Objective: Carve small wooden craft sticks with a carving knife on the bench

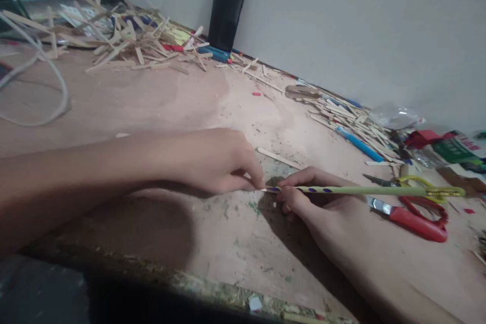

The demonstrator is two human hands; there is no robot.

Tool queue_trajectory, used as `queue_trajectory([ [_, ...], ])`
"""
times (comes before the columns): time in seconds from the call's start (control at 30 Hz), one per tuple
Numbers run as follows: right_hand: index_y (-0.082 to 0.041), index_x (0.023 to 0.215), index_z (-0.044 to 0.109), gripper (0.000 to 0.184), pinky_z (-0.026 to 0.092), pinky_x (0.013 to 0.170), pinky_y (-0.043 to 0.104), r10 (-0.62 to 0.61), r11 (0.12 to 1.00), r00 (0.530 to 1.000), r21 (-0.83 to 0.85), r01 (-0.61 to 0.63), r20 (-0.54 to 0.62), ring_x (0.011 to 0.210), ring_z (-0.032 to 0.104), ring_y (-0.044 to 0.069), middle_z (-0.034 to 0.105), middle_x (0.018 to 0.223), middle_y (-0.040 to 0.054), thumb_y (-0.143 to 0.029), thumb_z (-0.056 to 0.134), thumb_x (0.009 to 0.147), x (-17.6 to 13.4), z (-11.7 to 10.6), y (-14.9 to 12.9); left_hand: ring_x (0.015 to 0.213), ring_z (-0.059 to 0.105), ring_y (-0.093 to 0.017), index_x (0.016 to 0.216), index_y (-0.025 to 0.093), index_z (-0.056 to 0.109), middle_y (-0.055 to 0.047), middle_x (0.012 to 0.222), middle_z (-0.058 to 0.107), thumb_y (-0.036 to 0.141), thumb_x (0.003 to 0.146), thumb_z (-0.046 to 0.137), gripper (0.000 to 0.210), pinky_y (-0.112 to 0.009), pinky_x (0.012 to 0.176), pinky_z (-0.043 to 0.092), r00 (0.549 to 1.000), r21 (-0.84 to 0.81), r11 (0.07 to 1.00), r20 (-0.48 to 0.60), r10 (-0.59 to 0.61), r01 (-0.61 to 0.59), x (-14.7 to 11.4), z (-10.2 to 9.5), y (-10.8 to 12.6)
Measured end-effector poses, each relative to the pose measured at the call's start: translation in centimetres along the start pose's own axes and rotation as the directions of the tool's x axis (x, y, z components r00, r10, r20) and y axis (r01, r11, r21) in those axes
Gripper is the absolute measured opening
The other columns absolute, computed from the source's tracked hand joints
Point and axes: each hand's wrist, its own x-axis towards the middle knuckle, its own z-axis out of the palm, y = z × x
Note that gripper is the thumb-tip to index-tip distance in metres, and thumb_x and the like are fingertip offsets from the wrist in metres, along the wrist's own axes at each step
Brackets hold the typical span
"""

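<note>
"What's the right hand (330,216) doing?"

"Pinching the pencil (383,191) over the table (228,233), its back end above the scissors (417,224)."

"And the left hand (228,162)?"

"Fingers bent at the pencil's tip; I can't tell if they pinch it."

Quick tally for you: two hands, your left hand (228,159) and your right hand (326,207). One slim green rod (395,191). One phone (229,7). One white cable (65,101). Two heaps of flat wooden sticks, a left heap (129,40) and a right heap (353,121); sticks overlap, you can't get a number. One loose stick (279,158) just beyond your hands. One red handle (417,224), one yellow handle (413,179); can't tell whether that's one tool or two.
</note>
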Motion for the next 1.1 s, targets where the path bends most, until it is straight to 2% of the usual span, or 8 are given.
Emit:
queue_trajectory([
  [0.17,-0.029,0.078,0.083,0.013,0.049,0.057,0.032,-0.014,1.000,1.000,-0.008,0.014,0.002,0.060,0.064,0.019,0.075,0.067,-0.0013,-0.040,0.086,0.084,0.0,0.0,0.3,0.087,0.081,-0.017,0.114,0.024,0.097,-0.001,0.100,0.094,0.010,0.108,0.076,0.026,-0.027,0.084,0.053,1.000,0.000,1.000,0.007,-0.011,0.011,0.1,-0.1,0.3],
  [0.4,-0.029,0.076,0.083,0.011,0.048,0.060,0.032,-0.003,1.000,1.000,-0.025,0.003,-0.016,0.060,0.061,0.018,0.072,0.062,-0.0029,-0.038,0.086,0.082,-0.1,0.0,-0.1,0.088,0.081,-0.017,0.115,0.023,0.097,-0.001,0.101,0.094,0.009,0.108,0.077,0.026,-0.027,0.085,0.053,1.000,0.014,1.000,0.005,-0.008,0.008,0.2,0.0,0.3],
  [0.6,-0.029,0.073,0.082,0.011,0.047,0.056,0.030,0.015,1.000,1.000,-0.024,-0.015,-0.012,0.059,0.061,0.017,0.072,0.062,-0.0031,-0.037,0.085,0.080,-0.2,0.0,-0.4,0.085,0.080,-0.016,0.114,0.021,0.098,-0.001,0.098,0.094,0.008,0.108,0.078,0.025,-0.027,0.083,0.053,1.000,0.014,1.000,0.004,0.001,-0.001,0.2,0.0,0.4],
  [0.83,-0.029,0.076,0.081,0.011,0.053,0.058,0.028,0.043,0.999,0.999,-0.015,-0.043,-0.026,0.058,0.065,0.016,0.074,0.064,-0.0044,-0.035,0.083,0.085,-0.3,-0.2,-0.8,0.090,0.083,-0.017,0.116,0.025,0.098,-0.001,0.101,0.094,0.008,0.107,0.079,0.026,-0.028,0.086,0.055,0.999,0.030,0.999,0.014,-0.036,0.036,0.4,-0.1,0.4],
  [1.1,-0.029,0.078,0.081,0.011,0.050,0.057,0.028,0.033,0.999,0.999,-0.022,-0.033,-0.005,0.057,0.063,0.016,0.073,0.062,-0.0043,-0.037,0.084,0.085,-0.3,-0.1,-0.8,0.088,0.082,-0.017,0.115,0.026,0.098,0.001,0.100,0.095,0.010,0.108,0.078,0.026,-0.027,0.085,0.055,1.000,0.033,0.999,0.008,-0.024,0.024,0.3,-0.1,0.4],
])
